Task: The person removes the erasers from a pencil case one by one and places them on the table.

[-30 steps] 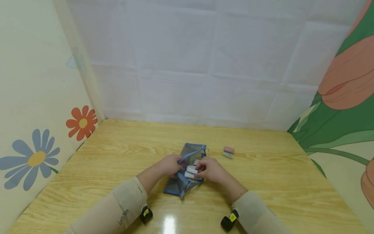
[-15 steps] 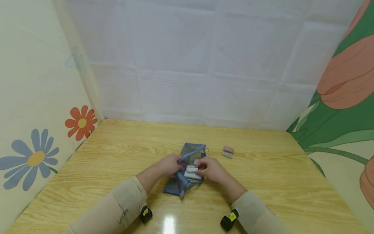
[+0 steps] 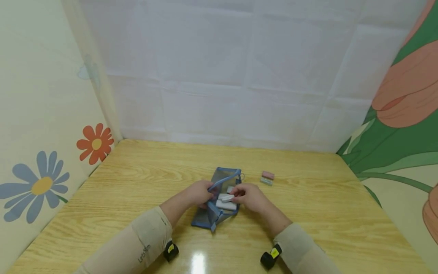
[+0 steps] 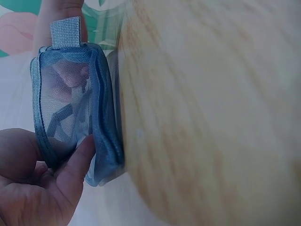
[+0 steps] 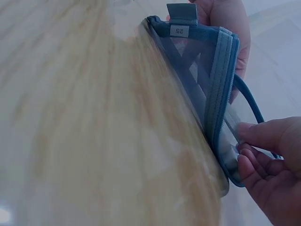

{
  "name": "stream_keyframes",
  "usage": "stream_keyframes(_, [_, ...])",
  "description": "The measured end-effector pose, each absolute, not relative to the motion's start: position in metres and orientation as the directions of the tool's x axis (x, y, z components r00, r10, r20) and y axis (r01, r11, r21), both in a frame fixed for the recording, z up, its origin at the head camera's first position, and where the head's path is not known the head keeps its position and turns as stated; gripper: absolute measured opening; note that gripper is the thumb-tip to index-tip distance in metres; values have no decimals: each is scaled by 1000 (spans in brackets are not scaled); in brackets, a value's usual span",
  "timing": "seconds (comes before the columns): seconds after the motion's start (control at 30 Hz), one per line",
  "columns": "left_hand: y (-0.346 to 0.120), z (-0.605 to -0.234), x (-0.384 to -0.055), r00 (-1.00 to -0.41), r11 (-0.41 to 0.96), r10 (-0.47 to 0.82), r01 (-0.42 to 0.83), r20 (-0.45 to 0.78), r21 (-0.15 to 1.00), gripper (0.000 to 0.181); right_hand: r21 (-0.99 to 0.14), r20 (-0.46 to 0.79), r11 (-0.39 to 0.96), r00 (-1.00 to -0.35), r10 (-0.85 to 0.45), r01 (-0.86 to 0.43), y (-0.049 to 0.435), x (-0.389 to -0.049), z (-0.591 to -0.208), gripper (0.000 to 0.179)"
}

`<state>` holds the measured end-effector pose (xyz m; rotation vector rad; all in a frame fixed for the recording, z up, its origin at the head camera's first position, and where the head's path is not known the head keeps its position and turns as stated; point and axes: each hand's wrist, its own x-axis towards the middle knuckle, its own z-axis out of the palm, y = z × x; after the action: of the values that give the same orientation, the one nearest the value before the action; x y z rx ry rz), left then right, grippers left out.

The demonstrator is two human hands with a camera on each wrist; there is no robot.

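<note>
A blue mesh zip pouch point(image 3: 220, 174) lies on the table with its mouth spread. My left hand point(image 3: 199, 193) grips the near left edge of the mouth, thumb and fingers curled over the mesh point(image 4: 66, 110). At the opposite side my right hand point(image 3: 252, 198) pinches a small white block point(image 3: 227, 198) between thumb and fingers, over the opening. Beneath it, a longer white block point(image 3: 226, 206) and other pale pieces show inside the pouch. In the right wrist view the pouch's side wall point(image 5: 221, 84) partly covers what the fingers hold.
A pink block point(image 3: 268, 175) and a small pale green piece point(image 3: 266, 181) lie close together on the wooden table point(image 3: 308, 205), right of the pouch. White sheeting point(image 3: 205, 106) hangs behind the table, and painted walls stand at both sides.
My right hand has shifted slightly, and the small white block in its fingers is now turned at an angle over the other pieces. The left hand and pouch stay in place.
</note>
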<state>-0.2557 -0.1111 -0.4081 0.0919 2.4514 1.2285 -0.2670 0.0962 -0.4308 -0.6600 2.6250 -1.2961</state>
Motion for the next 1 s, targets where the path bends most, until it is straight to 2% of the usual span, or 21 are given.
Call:
stream_keyframes(0.5, [-112, -409, -256, -920, 621, 233, -109, -316, 776, 21, -804, 27, 542, -926, -377, -245, 114, -276, -421, 9])
stream_keyframes(1.0, [-113, -407, -255, -918, 612, 241, -110, -317, 783, 23, -754, 157, 564, -925, -345, -338, 136, -291, -418, 10])
